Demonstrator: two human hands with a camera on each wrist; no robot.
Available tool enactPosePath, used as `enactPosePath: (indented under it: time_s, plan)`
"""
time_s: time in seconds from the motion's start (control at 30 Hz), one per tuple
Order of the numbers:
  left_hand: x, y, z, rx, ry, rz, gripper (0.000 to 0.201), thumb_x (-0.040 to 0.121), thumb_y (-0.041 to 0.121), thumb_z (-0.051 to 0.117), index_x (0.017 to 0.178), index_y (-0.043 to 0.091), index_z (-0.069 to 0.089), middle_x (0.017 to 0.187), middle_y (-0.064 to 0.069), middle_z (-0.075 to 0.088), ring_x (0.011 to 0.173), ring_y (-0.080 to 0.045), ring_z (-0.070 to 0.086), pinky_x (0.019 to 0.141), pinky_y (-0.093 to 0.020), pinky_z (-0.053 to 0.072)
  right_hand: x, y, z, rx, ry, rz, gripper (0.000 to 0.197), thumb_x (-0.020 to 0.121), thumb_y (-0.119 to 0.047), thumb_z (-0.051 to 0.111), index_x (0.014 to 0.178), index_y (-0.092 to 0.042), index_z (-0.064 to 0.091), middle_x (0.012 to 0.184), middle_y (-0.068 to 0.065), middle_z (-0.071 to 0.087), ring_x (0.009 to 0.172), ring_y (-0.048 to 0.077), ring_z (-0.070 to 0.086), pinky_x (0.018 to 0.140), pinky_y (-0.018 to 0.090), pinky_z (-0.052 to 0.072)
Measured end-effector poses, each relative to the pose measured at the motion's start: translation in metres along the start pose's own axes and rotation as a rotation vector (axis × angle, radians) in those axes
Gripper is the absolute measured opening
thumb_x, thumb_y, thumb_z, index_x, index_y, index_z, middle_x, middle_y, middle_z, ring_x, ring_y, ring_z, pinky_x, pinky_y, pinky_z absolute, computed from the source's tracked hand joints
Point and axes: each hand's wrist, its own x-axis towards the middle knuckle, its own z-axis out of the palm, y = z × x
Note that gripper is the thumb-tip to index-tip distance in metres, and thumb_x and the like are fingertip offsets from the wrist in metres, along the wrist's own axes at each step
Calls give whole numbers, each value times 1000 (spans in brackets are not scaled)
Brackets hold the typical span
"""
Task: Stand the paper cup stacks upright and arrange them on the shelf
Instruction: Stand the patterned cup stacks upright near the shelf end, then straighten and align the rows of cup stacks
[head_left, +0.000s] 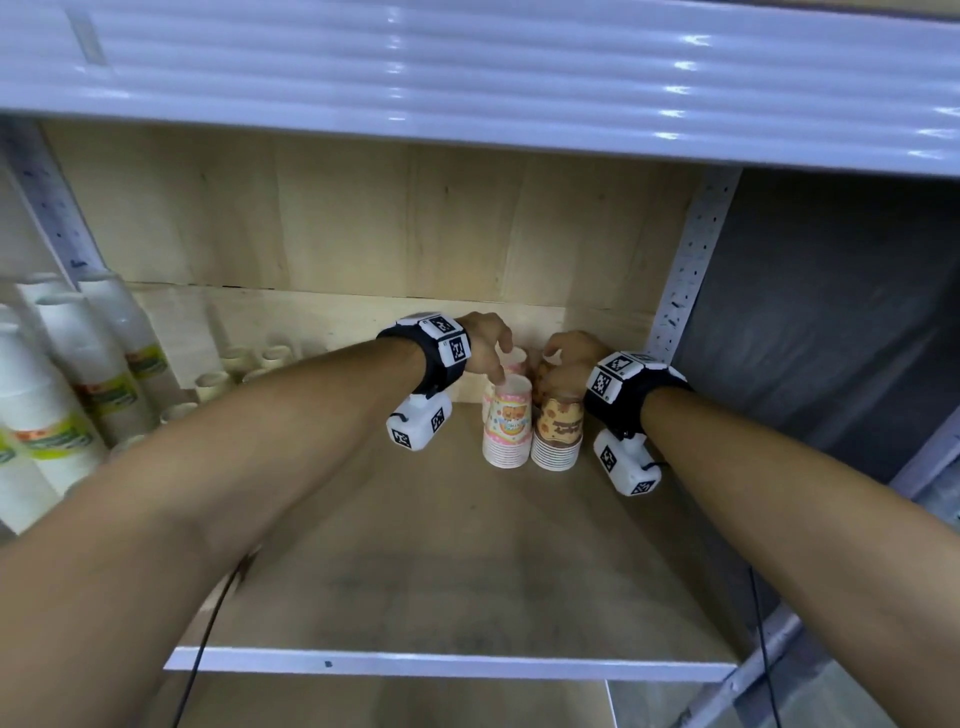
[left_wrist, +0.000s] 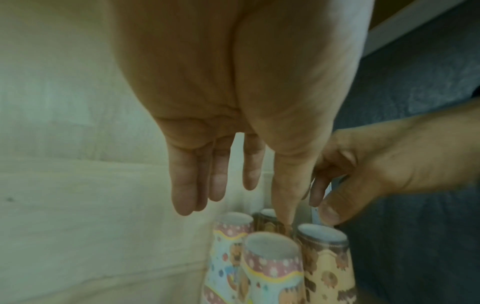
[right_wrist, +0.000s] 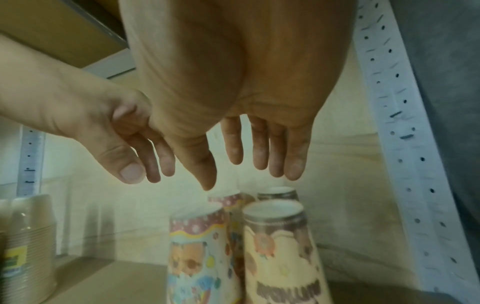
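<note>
Head view, looking down into a wooden shelf (head_left: 467, 571): two hands hover over four paper cup stacks standing upside down, bases up, in a tight cluster at the back right corner. Two are pink stacks (head_left: 508, 423), two are brown stacks (head_left: 558, 428). The left hand (head_left: 485, 345) and the right hand (head_left: 569, 358) hang just above them, fingers loose and gripping nothing. Only the wrist views show all four bases; from the head camera the rear pair is mostly hidden behind the hands. White cup stacks (head_left: 62, 384) lean at the shelf's left.
</note>
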Motion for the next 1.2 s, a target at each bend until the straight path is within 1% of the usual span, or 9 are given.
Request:
enactPosePath:
  time_s: [0.1,0.27,0.37,0.6,0.77,0.9,1.0,1.07,1.2]
  plan:
    - [-20,-13,-21,1,11,-31,55,80,31,77,130,22,57,131,-1,50,116,-23,52,83,-27,42,1,-23,-4,-40,-10,-24,46,80,-28,70,122,-14,59,125,6,56,114,25,55,95,33,48]
    - [-69,-44,-53,4,51,-133,52,80,31,77,129,22,59,113,4,48,116,-23,52,85,-28,42,0,-77,-2,-16,-53,-86,58,79,-26,71,133,-19,52,134,5,52,119,23,53,92,27,44]
    - [-103,-73,-70,19,67,-206,49,79,31,78,124,23,62,119,3,51,111,-21,53,86,-28,43,-2,-120,7,-26,-53,-157,55,78,-27,73,130,-22,55,132,3,55,116,22,55,93,28,47]
    - [-186,-139,-92,-14,-2,-381,44,77,23,81,118,17,66,102,-10,65,76,-20,58,66,-28,52,-19,-219,37,57,-119,-335,37,76,-28,74,112,-26,64,110,1,64,92,20,60,74,25,47]
    - [-244,-178,-91,-21,-11,-494,37,76,21,81,111,17,69,83,-1,65,67,-16,60,56,-24,50,-46,-275,57,81,-204,-488,30,78,-22,75,107,-21,67,80,-3,59,81,20,58,53,21,40]
    - [-277,-196,-83,-43,-40,-549,34,77,17,79,109,18,69,93,-3,69,81,-21,66,73,-33,59,-68,-305,74,99,-242,-581,26,80,-19,73,105,-19,69,77,-5,59,79,18,59,53,20,41]
    - [-293,-204,-74,-74,-41,-570,27,79,13,76,105,18,68,83,-3,65,74,-21,63,64,-28,56,-82,-317,84,83,-283,-621,21,79,-19,72,100,-16,69,74,-2,63,70,19,60,55,22,45]
    - [-298,-207,-66,-94,-69,-568,28,79,12,75,105,19,67,87,-6,65,78,-22,64,63,-27,55,-89,-323,88,79,-299,-631,16,80,-20,71,95,-21,67,71,-4,62,71,19,60,61,24,47]
    - [-303,-212,-51,-140,-80,-571,35,76,15,77,107,23,63,98,-12,68,89,-27,68,68,-31,60,-100,-331,92,17,-311,-652,32,77,-22,72,108,-14,69,87,3,66,76,20,61,70,31,53]
